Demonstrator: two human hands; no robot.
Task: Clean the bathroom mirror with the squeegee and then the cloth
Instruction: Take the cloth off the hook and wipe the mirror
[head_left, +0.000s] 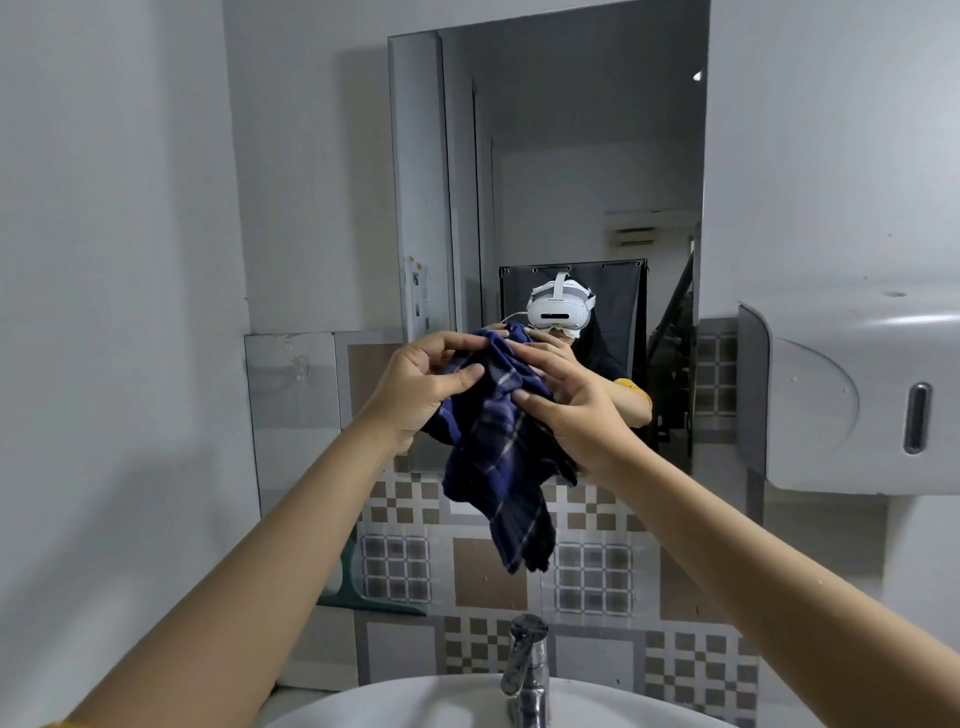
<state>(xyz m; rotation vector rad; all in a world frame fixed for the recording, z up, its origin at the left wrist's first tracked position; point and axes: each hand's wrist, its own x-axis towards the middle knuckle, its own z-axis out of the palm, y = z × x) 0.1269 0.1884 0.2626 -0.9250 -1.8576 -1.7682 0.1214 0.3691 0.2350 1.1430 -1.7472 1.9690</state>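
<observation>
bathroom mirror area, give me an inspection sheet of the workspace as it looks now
surface: mirror on the wall above the white sink.
job's things: dark blue checked cloth bunched, tail hanging; squeegee not clearly seen.
clutter: teal object against the tiled wall.
grippers: left hand and right hand both hold the cloth, fingers pinching it.
cables: nothing seen.
surroundings: chrome faucet, white dispenser on the right.

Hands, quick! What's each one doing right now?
Left hand: closed on the blue checked cloth, thumb pinching it.
Right hand: fingers on the same cloth, holding its other side.
</observation>
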